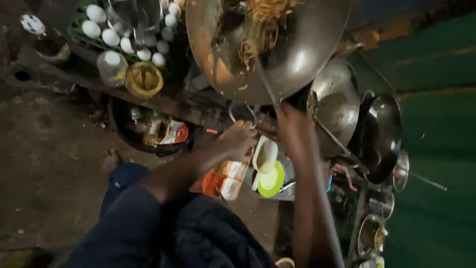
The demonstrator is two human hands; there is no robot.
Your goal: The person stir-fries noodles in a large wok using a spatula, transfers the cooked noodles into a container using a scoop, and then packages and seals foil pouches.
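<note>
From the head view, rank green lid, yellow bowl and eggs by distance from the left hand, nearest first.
From the left hand:
1. Green lid, just lower right.
2. Yellow bowl, upper left.
3. Eggs, farthest, top left.

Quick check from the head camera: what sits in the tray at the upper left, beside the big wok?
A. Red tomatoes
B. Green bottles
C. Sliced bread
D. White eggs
D: rows of white eggs fill the tray to the left of the wok, which holds noodles, while the right hand works a long utensil in it.
</note>
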